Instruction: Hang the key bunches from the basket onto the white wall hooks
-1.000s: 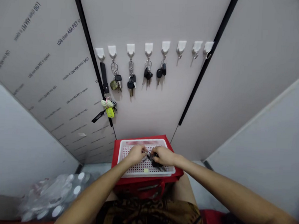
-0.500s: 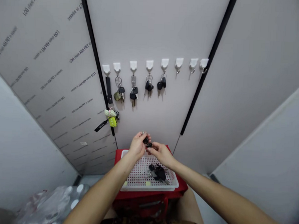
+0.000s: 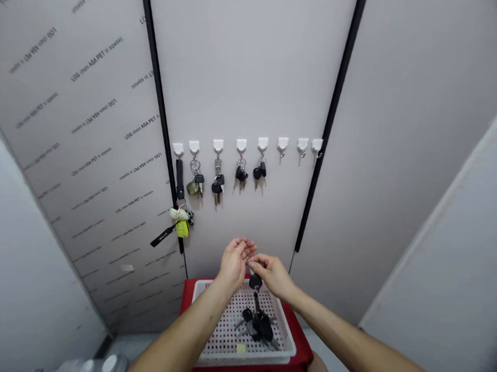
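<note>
My right hand (image 3: 274, 275) is closed in a pinch over the basket, with a bunch of keys (image 3: 255, 282) hanging below its fingertips. These keys have black heads, and the lower ones dangle just above the pile. Beside it, my left hand (image 3: 235, 264) is open, palm up with its fingers loosely curled and nothing visible in it. Its fingertips are close to the right hand's pinch; whether they touch I cannot tell. More black-headed keys (image 3: 262, 325) lie heaped in the white perforated plastic basket (image 3: 218, 355) underneath.
A row of white hooks (image 3: 283, 144) is fixed to the pale panel ahead. Several at the left carry key bunches (image 3: 218, 185); three at the right hold nothing. The basket stands on a red box (image 3: 300, 350). Bottles (image 3: 112, 366) stand at lower left.
My left hand has let go of the keys and its fingers have opened. The bunch now hangs from my right hand. The view has tilted upward.
</note>
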A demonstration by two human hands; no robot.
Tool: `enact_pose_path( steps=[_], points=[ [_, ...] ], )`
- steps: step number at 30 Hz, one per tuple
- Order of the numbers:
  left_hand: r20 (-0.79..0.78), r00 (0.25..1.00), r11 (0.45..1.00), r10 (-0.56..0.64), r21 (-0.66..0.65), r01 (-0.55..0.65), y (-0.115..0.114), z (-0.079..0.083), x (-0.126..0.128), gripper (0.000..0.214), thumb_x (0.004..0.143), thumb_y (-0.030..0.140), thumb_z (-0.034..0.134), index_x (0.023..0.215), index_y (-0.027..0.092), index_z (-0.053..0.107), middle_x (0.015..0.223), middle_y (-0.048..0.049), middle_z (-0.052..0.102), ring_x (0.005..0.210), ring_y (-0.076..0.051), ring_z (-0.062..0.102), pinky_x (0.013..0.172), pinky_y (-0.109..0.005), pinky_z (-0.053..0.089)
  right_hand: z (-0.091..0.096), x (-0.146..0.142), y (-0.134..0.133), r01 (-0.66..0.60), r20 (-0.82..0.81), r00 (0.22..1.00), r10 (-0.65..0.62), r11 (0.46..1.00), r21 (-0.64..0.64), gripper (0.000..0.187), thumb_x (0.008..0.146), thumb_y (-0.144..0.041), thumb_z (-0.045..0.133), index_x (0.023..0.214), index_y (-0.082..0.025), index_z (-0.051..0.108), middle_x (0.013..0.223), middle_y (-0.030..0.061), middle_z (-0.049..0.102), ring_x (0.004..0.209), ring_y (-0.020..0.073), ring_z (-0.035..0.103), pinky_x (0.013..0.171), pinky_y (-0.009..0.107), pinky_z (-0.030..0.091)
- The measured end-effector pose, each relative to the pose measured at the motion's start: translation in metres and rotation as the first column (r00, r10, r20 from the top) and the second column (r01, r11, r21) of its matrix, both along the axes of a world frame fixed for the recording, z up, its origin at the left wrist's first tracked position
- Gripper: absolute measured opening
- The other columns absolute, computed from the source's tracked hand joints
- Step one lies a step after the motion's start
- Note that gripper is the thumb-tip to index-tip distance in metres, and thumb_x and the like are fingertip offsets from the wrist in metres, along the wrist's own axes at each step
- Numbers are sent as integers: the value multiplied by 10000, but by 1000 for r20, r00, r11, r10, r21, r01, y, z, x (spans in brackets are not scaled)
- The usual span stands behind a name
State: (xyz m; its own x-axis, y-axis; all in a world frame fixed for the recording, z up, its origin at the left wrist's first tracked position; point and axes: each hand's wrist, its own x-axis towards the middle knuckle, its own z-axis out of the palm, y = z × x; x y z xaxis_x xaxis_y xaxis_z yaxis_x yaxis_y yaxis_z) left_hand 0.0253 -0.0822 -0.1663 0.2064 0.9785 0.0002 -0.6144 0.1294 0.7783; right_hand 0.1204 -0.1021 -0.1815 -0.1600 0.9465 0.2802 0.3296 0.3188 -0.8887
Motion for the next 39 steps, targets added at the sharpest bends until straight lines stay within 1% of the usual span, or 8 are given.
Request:
enact_pose_path(
  steps=[6,14,19,22,27,31,34,39],
  points=[
    [-254,928,959,-272,12,285,-6,-23,-4,282,540,365,545,625,105,478,530,24,478,476,-54,419,471,-187,299,3,7,5,135,-212,966,-151,987,-89,204,626,-356,430,654,-155,415,447,-63,409,398,62,382,431,205,338],
    [-468,840,947,-274,23,321,-3,-14,-17,231,472,253,601,627,106,511,481,47,463,437,-45,410,492,-194,316,15,14,5,201,-300,933,-198,979,-21,207,623,-363,446,648,-162,401,528,-22,486,462,73,436,496,228,383],
    [-548,826,967,-132,113,229,4,-6,-19,135,493,158,572,589,118,487,511,35,499,487,-51,435,533,-189,339,22,16,3,210,-264,945,-195,977,30,216,635,-377,433,622,-161,419,557,-2,502,500,82,450,525,234,394],
    [-643,766,961,13,218,168,12,9,-17,75,529,97,514,584,123,470,473,51,456,455,-44,399,485,-174,318,24,18,4,177,-189,966,-173,984,4,238,647,-381,411,663,-149,464,613,18,526,546,96,471,530,239,396],
    [-728,663,860,174,440,258,18,44,-11,80,559,68,465,609,128,479,498,49,439,484,-47,402,486,-166,330,31,23,7,76,-16,997,-75,992,105,209,649,-325,430,714,-154,531,712,31,565,661,119,490,625,260,394],
    [-750,584,792,310,544,278,21,70,-3,76,579,90,465,633,133,498,531,31,477,513,-59,430,506,-174,360,60,28,11,177,-33,984,-174,960,216,174,622,-303,454,666,-153,531,621,9,555,596,104,483,587,242,400],
    [-675,608,736,418,644,210,26,89,7,117,602,111,463,708,140,503,645,-1,534,595,-77,475,582,-199,389,95,36,21,253,-58,967,-247,935,248,152,603,-288,458,590,-146,510,484,-23,492,474,78,442,496,219,393],
    [-603,653,679,458,712,180,37,120,31,290,619,116,454,909,133,454,871,-79,538,736,-120,501,675,-252,398,157,51,51,450,-337,873,-353,849,277,130,575,-261,476,595,-134,493,496,-24,482,409,58,428,414,199,385]
  ],
)
